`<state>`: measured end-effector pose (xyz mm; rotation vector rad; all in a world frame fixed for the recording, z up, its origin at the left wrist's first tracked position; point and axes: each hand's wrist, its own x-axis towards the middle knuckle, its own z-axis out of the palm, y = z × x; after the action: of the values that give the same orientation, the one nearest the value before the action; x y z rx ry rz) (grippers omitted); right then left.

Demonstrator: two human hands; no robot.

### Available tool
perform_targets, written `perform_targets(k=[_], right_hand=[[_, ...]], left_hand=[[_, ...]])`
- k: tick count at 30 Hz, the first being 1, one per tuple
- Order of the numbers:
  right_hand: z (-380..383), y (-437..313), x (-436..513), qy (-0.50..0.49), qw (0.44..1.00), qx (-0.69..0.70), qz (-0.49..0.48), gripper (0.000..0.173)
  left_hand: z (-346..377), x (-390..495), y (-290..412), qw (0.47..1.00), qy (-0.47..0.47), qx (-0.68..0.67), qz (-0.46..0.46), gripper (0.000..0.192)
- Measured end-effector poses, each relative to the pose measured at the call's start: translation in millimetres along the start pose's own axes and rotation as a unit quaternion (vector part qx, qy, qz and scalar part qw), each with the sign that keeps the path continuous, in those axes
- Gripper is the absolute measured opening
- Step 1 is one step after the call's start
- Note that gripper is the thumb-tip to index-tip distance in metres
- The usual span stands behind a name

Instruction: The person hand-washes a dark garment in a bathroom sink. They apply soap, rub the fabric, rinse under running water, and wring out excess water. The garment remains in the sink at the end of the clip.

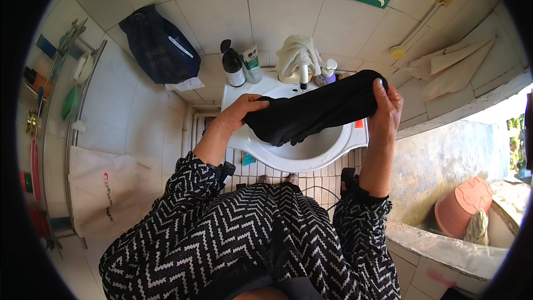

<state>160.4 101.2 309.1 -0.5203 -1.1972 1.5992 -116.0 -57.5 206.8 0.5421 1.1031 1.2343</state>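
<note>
A black cloth item point(316, 110) is stretched between my two hands above a white washbasin point(283, 164). One end is pinched in my left hand point(239, 112), thumb on top. My right hand point(385, 102) grips the other end, which sits higher, beside the basin's right side. The fabric's lower edge hangs loose and uneven over the bowl. Behind it stands a faucet point(304, 76) with a pale cloth point(296, 52) draped over it. The black fabric hides part of the bowl and the basin's back right rim; what kind of garment it is, I cannot tell.
A dark pump bottle point(232, 64), a tube point(252, 64) and a purple-and-white pump bottle point(327, 73) stand along the basin's back. A dark bag point(162, 50) hangs on the left wall near a metal rack point(89, 104). At right, a pink bucket point(462, 206) lies tipped behind a ledge point(441, 250).
</note>
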Motion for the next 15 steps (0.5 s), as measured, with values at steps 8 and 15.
perform_targets(k=[8,15], right_hand=[[-52,111,-20,-0.027,0.719,-0.694,0.015,0.046],[6,201,-89,-0.302,0.765,-0.549,0.152,0.078]], left_hand=[[31,-1,-11,0.983,-0.003,-0.184,0.027,0.030],[55,12,-18,0.965,0.053,-0.256,0.025,0.016]])
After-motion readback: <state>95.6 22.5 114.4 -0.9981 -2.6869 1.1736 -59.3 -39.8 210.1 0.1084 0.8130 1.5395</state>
